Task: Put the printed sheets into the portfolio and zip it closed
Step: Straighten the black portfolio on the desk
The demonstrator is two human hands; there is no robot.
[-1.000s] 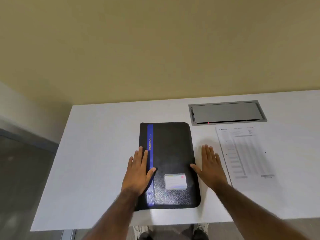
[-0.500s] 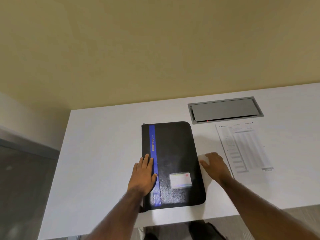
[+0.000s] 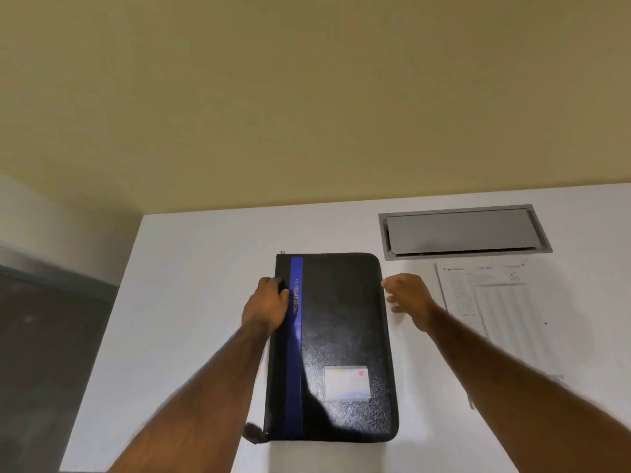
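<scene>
We see a white worktop [image 3: 191, 336] set against a yellow wall [image 3: 307, 97], and both forearms reach forward over it. A closed black portfolio [image 3: 341, 336] with a blue stripe [image 3: 295, 370] lies flat in the middle of the worktop, its long side running away from us. The printed sheets [image 3: 495, 319] lie flat to its right, apart from it, just in front of a grey hatch [image 3: 464, 232] set into the worktop. A clear card pocket [image 3: 346, 384] sits on the cover near the front edge. Our left hand [image 3: 268, 305] grips the far part of the portfolio's left edge, its fingers curled over that edge, thumb on the cover beside the stripe. Our right hand [image 3: 408, 297] hovers at the far right edge, fingers [image 3: 387, 285] loosely spread and holding nothing; we cannot tell if they touch the edge.
</scene>
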